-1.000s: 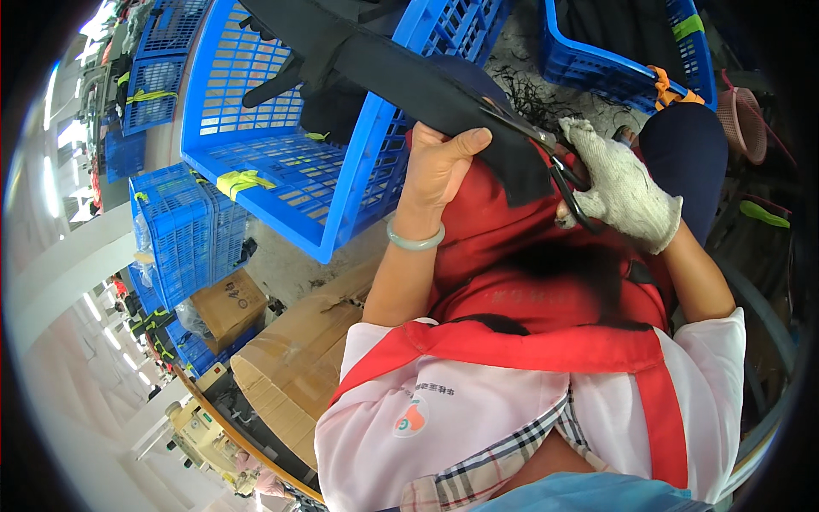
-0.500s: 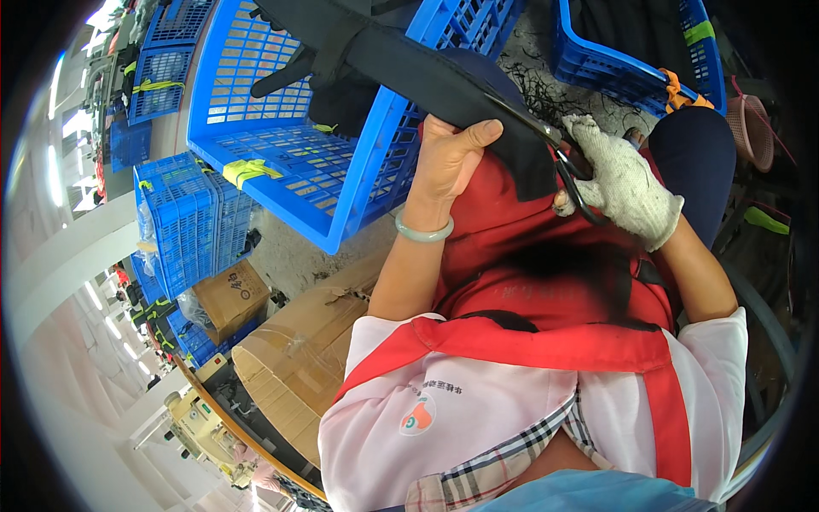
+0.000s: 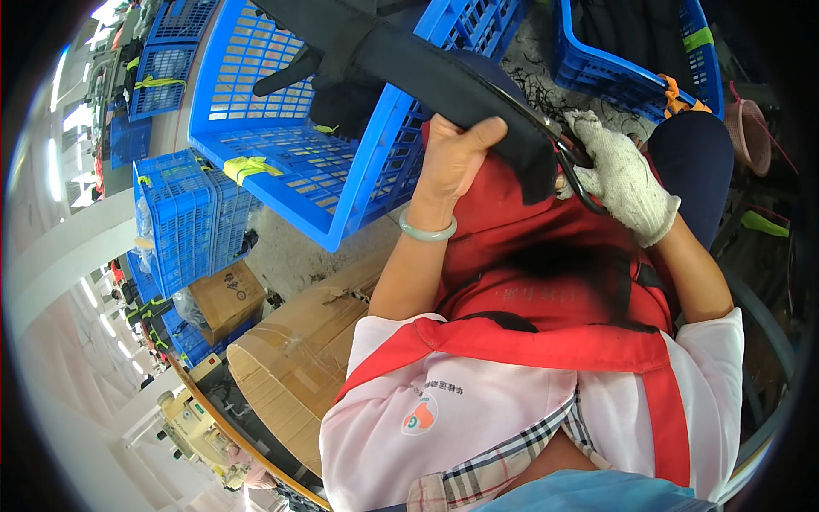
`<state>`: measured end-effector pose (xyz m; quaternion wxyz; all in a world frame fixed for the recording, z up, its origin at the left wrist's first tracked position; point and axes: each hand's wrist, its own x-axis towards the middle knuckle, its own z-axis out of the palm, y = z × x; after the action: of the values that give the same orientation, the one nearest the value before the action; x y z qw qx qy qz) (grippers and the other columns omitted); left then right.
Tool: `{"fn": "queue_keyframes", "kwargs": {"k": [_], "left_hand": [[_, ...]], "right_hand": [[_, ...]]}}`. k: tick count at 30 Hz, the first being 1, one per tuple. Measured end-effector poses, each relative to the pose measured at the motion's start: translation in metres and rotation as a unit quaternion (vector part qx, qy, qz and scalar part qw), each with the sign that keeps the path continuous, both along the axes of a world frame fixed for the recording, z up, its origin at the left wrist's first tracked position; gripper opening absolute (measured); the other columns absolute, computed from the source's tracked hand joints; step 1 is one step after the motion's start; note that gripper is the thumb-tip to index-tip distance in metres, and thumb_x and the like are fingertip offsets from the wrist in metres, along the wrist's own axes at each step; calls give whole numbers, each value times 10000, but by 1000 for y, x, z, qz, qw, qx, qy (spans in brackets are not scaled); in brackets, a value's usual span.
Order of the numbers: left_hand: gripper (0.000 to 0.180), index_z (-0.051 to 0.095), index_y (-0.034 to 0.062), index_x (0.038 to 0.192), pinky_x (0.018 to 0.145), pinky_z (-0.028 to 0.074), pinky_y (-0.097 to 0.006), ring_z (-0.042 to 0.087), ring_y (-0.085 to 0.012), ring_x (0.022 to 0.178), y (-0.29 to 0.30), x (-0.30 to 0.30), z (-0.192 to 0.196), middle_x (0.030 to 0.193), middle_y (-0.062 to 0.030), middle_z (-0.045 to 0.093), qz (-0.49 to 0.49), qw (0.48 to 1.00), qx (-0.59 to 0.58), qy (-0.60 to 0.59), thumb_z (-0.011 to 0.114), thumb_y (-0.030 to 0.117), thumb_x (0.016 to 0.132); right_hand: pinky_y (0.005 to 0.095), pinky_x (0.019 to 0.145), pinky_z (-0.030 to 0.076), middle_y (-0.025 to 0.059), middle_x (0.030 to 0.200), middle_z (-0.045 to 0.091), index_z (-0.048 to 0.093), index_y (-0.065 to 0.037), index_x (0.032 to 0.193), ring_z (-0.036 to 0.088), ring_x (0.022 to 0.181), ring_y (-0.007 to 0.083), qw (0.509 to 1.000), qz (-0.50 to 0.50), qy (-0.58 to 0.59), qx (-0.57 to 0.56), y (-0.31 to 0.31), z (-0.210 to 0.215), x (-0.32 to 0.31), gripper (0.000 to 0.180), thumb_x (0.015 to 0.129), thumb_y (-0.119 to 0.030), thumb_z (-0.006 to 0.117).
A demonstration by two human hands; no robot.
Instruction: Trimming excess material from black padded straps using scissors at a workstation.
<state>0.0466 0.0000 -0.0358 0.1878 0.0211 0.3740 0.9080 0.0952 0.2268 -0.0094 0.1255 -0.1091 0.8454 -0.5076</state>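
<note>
My bare left hand point(image 3: 456, 158), with a pale bangle point(image 3: 426, 231) at the wrist, grips a long black fabric strap point(image 3: 426, 72). The strap runs from the top of the view, over the rim of a blue crate, down to a loose end above my red apron point(image 3: 546, 243). On my right hand point(image 3: 627, 175) is a white knit glove, and it is closed round the black handles of scissors point(image 3: 580, 175). The scissor blades lie along the strap's right edge, just beyond my left thumb. Their tips are hard to make out against the dark fabric.
Left of my knees stands a large blue crate point(image 3: 281, 192) holding black pieces. Another blue crate point(image 3: 597, 72) with dark fabric is at the upper right. Black scraps point(image 3: 533, 81) litter the floor between. Cardboard point(image 3: 299, 358) and stacked blue crates point(image 3: 175, 222) lie left.
The strap and my left hand have shifted slightly to the right. The scissors' handles look closer together, and the strap's loose end has turned a little.
</note>
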Motion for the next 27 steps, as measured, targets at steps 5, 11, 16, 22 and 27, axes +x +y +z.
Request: {"fn": "queue_keyframes", "kwargs": {"k": [5, 11, 16, 22, 27], "left_hand": [[262, 634, 35, 1081, 901, 505, -333, 636, -183, 948, -7, -4, 1, 1025, -67, 672, 22, 999, 26, -28, 676, -47, 836], [248, 640, 35, 1065, 894, 503, -329, 633, -173, 940, -3, -2, -3, 1020, -63, 672, 25, 999, 15, -18, 683, -43, 833], [239, 646, 32, 1052, 893, 504, -330, 635, -173, 941, -3, -2, -3, 1016, -62, 673, 24, 1000, 13, -7, 684, -46, 829], [226, 640, 48, 1089, 929, 504, -397, 634, -224, 992, -18, -10, -4, 1067, -83, 666, 18, 1000, -2, 0, 641, -2, 869], [260, 649, 44, 1077, 911, 508, -353, 640, -200, 965, -7, -7, -5, 1049, -77, 674, 27, 1000, -6, 8, 670, -42, 833]], "right_hand": [[399, 637, 489, 161, 749, 668, 532, 1, 1086, 663, 728, 354, 993, 7, 101, 56, -4, -9, 3, 486, 801, -322, 759], [350, 607, 505, 91, 715, 698, 551, -15, 1053, 689, 657, 272, 997, -2, -60, -48, -9, -2, -1, 398, 831, -293, 728], [403, 653, 503, 162, 779, 676, 566, -18, 1058, 666, 743, 353, 998, 11, -48, 44, -10, 18, -6, 413, 808, -298, 738], [454, 723, 503, 211, 887, 650, 557, -53, 1178, 632, 856, 394, 980, 15, 88, 177, 11, 8, -15, 452, 795, -242, 704], [466, 722, 507, 223, 878, 646, 518, -19, 1191, 628, 841, 414, 973, 19, 108, 203, 2, -18, -11, 493, 756, -178, 688]]}}
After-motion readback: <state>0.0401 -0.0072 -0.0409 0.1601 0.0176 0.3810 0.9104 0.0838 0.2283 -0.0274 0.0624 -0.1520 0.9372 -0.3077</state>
